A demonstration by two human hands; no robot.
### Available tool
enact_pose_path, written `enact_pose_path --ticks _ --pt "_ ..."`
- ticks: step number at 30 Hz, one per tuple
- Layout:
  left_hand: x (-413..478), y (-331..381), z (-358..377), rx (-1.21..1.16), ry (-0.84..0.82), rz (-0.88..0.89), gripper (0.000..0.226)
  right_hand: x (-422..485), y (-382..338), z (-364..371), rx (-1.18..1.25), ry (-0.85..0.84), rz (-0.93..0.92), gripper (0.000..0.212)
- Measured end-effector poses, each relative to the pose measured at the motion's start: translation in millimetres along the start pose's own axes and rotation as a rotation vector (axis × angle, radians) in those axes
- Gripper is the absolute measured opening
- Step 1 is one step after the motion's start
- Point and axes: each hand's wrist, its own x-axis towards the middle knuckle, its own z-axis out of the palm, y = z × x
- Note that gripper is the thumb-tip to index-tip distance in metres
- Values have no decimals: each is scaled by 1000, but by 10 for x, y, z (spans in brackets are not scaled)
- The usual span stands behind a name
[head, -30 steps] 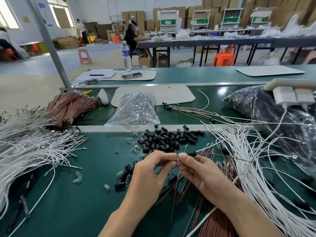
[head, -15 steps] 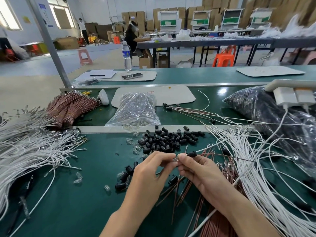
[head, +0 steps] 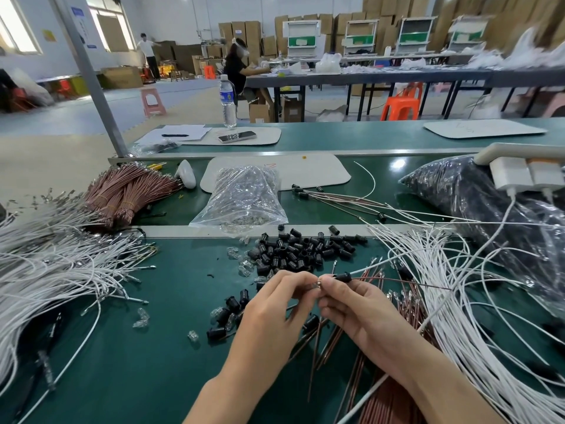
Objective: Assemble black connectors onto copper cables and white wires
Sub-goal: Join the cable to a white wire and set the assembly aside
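Black connector [head: 342,276] is pinched in your right hand [head: 360,313], and your left hand [head: 275,304] pinches a small shiny part [head: 318,284] just at its mouth. I judge you are seating this part, so the next move needs a straight, gentle push; just beyond the grip lies the loose connector pile [head: 299,249].

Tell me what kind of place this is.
Most likely a cable-assembly workshop: long green workbenches, heaps of white wires and loose black connectors on them, and stacked cardboard boxes along the back wall.
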Motion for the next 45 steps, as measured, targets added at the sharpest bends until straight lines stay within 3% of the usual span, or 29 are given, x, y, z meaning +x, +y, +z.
enact_pose_path --ticks 5,8,17,28,33,45 --pt "-16 15 35 -139 19 -131 25 -10 4 20 5 28 -76 27" --pt "-11 23 45 -190 35 -185 16 -22 -8 37 -4 46 -113 28" --pt "-16 21 10 -63 25 -34 10 -21 31 109 45 49 -113 17" --pt "1 5 29 87 64 108 10 -61 41 205 170 88 -64 27" --pt "21 8 30 120 75 125 11 -83 24 255 229 57 -72 15" --pt "10 -2 29 103 74 101 12 -67 39 263 263 51 -52 14"
